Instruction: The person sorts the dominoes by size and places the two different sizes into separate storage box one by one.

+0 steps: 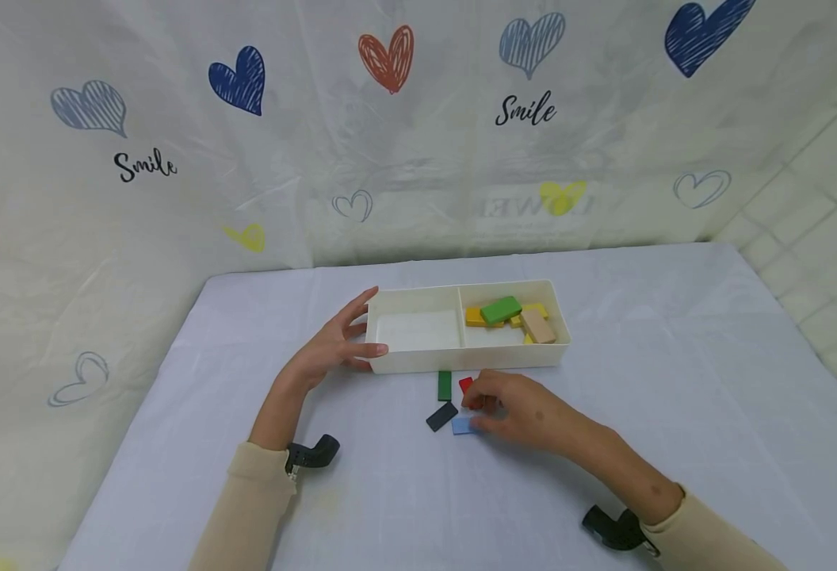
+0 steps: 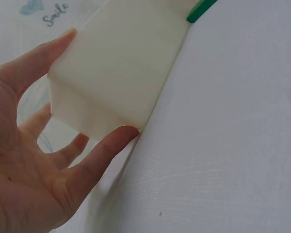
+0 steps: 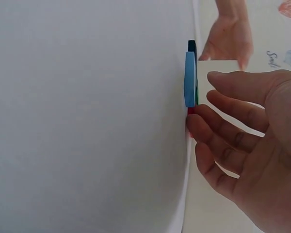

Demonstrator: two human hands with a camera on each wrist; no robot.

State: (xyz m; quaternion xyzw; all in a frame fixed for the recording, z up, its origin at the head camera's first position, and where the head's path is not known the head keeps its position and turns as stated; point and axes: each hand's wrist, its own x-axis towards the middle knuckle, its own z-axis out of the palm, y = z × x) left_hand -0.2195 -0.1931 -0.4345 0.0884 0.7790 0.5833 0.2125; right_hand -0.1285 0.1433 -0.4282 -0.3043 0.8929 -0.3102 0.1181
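A white two-compartment box [image 1: 411,362] stands on the table. My left hand [image 1: 333,346] grips its left end, thumb over the front edge, other fingers at the end wall; the left wrist view shows this hand [image 2: 43,160] against the box [image 2: 116,63]. My right hand [image 1: 525,408] hovers in front, fingers loosely bent over a red block [image 1: 465,385] and a light blue block [image 1: 464,426]. In the right wrist view, its thumb and fingers [image 3: 228,90] stand apart, a fingertip close to the red block; contact is unclear. A green block [image 1: 445,386] and a black block [image 1: 441,416] lie beside them.
The box's right compartment holds several blocks, among them a green block [image 1: 501,309] and a beige block [image 1: 536,326]. No blocks show in the left compartment [image 1: 418,329]. A white cloth covers the table [image 1: 376,492]; a curtain printed with hearts [image 1: 426,143] hangs behind.
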